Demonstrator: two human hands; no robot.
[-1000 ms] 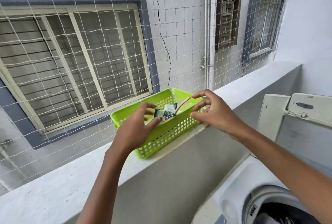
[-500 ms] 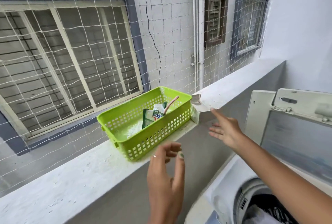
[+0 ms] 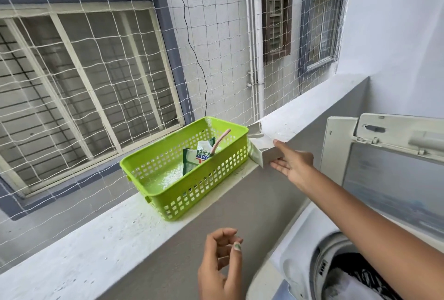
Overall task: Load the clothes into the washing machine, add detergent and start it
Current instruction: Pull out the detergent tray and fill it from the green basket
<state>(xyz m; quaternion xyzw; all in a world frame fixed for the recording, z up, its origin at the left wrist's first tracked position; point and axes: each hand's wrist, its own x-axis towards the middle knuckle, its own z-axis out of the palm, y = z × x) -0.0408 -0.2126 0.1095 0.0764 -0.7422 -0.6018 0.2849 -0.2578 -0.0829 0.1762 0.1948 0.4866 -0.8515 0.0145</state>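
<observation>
Now both hands are off the green basket (image 3: 185, 179), which a second ago they were reaching into from either side. The basket sits on the ledge (image 3: 96, 239) at frame centre, with the detergent sachet (image 3: 195, 158) and a pink scoop handle (image 3: 219, 140) lying inside, untouched. The left hand (image 3: 222, 268) has dropped to the bottom centre, fingers loosely curled and holding nothing. The right hand (image 3: 292, 164) has moved right of the basket, and its straight fingers reach a white tray-like piece (image 3: 260, 149) lying on the ledge just beside the basket's right end; fingertips touch or nearly touch it, no grasp closed yet. This piece looks like the machine's detergent drawer, though that is a guess. The washing machine (image 3: 300, 251) fills the lower right, lid (image 3: 384, 146) raised, clothes (image 3: 355, 280) already in the drum. So loading reads as done, detergent not yet added, and the person seems to have switched from sachet to tray first.
</observation>
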